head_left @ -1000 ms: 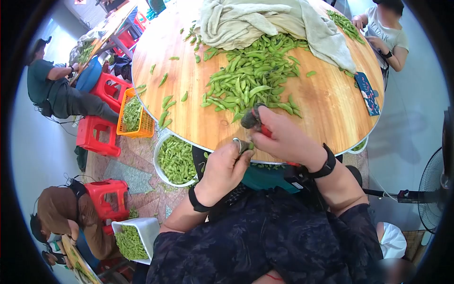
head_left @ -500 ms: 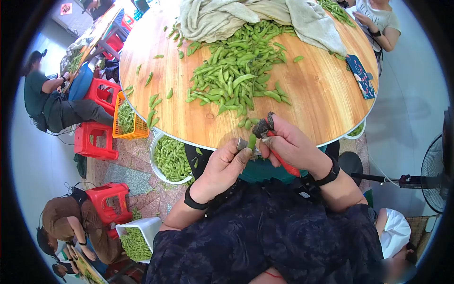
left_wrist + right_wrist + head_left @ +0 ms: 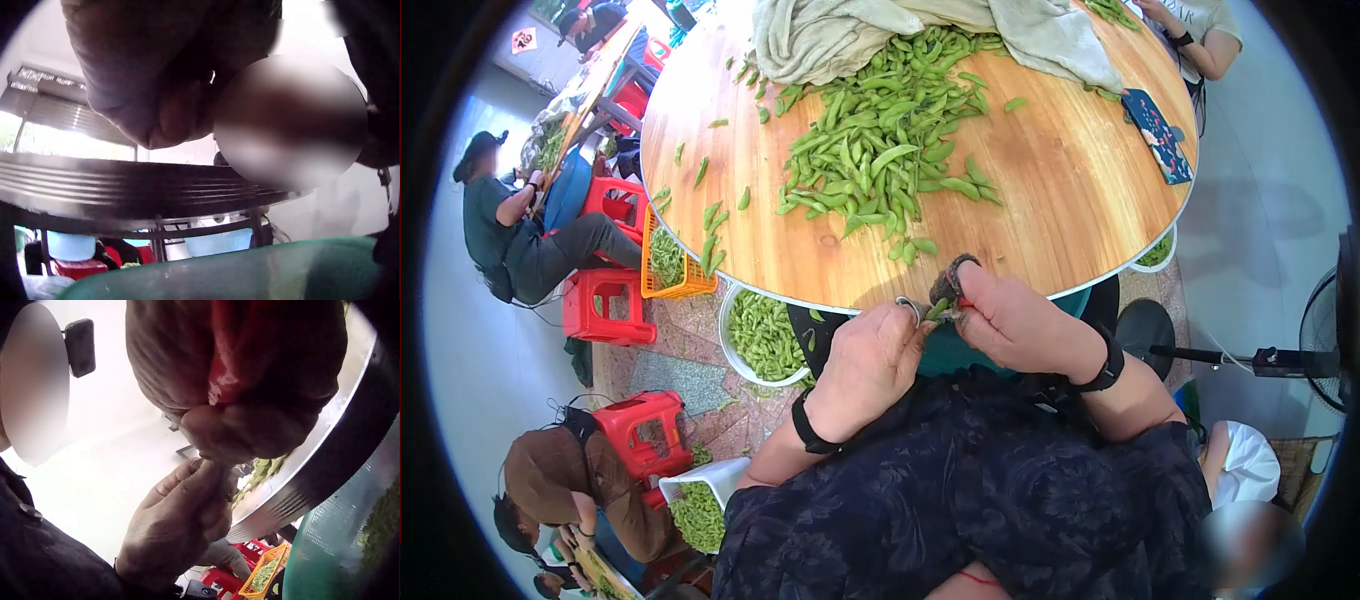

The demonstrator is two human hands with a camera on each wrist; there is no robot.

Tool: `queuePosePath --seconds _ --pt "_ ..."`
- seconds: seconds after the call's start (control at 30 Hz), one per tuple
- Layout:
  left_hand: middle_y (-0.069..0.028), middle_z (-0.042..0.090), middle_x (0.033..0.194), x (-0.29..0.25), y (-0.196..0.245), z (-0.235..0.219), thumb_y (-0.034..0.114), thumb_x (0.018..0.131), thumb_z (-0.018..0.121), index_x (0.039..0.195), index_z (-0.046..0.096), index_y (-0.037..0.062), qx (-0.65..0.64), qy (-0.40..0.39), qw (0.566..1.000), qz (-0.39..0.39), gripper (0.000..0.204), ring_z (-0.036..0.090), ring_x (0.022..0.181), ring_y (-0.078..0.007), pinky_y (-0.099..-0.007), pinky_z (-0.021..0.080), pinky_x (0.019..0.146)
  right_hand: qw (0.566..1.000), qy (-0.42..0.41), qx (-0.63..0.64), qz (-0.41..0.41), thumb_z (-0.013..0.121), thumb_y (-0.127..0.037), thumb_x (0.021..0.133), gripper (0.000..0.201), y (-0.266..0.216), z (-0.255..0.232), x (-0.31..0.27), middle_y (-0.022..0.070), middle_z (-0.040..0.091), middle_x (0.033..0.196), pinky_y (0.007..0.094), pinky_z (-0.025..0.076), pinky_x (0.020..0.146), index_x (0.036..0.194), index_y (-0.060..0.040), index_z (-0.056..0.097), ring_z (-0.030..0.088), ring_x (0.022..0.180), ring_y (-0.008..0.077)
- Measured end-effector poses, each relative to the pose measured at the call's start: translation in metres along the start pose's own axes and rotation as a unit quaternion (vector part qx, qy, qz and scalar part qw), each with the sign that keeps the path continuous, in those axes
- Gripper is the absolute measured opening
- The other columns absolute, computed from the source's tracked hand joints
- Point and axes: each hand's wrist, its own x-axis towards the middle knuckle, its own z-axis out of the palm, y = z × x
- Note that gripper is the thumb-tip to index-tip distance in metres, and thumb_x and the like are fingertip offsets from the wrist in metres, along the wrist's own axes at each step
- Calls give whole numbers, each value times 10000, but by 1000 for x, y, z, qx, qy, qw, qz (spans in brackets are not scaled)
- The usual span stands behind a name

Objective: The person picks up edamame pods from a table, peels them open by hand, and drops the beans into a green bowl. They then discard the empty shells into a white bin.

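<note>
Out past the left side of the round table (image 3: 1070, 200), a person in a dark shirt (image 3: 488, 220) sits among red stools (image 3: 605, 310), and lower down someone in brown (image 3: 550, 475) bends forward. An orange basket (image 3: 700, 284) of greens stands beside the table's left rim; a white tub (image 3: 725, 482) and a white basin (image 3: 726, 345), both filled with pods, sit on the floor on that same side, the basin tucked close to the edge.

At the table's near edge, the left hand (image 3: 870, 355) pinches a green pod (image 3: 938, 309) between thumb and fingers (something metal shines on one of them). On the tabletop beyond lies a heap of pods (image 3: 870, 145), partly under a pale cloth (image 3: 830, 45). The pod itself is just off the near edge, between both hands. Against it from the other side, the right hand (image 3: 1030, 320) curls round a red-handled tool (image 3: 222, 369) (I can't make out its working end).

Near the table's right rim lies a dark blue patterned item (image 3: 1157, 137), and well to the right stands a fan (image 3: 1320, 345).
</note>
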Motion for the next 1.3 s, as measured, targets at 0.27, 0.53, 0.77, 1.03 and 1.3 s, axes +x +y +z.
queuePosePath --seconds 0.27,0.53,0.77,1.03,1.3 --pt "48 483 678 -4 -1 0 216 968 517 964 558 42 -709 -175 614 -300 179 436 570 -66 -228 356 511 876 -105 439 173 397 -41 901 110 -19 -6 -7 7 490 627 214 360 372 978 -65 471 447 400 83" --pt "-137 517 666 8 4 7 146 889 610 817 502 23 -13 -22 998 52 179 535 576 -305 -358 422 526 903 -15 393 174 405 -96 936 68 -12 5 -15 -1 485 628 207 372 375 914 -70 464 457 401 75" --pt "-129 498 627 -2 5 16 254 946 520 794 497 16 -157 -22 986 -42 284 532 568 -308 -364 410 518 888 38 419 185 427 -93 929 66 -18 13 -23 -6 486 631 208 376 379 866 -75 436 474 416 63" --pt "-104 569 651 -7 6 13 267 960 495 797 555 14 -268 -175 940 -120 307 567 581 -236 -316 446 549 994 91 0 57 587 -100 808 183 -15 10 -38 195 526 634 422 445 519 861 -12 435 574 615 388" --pt "-101 545 589 -8 4 13 204 922 525 697 544 12 -280 -219 928 -109 297 556 539 -252 -341 428 513 979 53 -196 17 594 -114 802 150 -1 12 -45 152 564 659 410 483 525 824 -33 470 606 615 345"
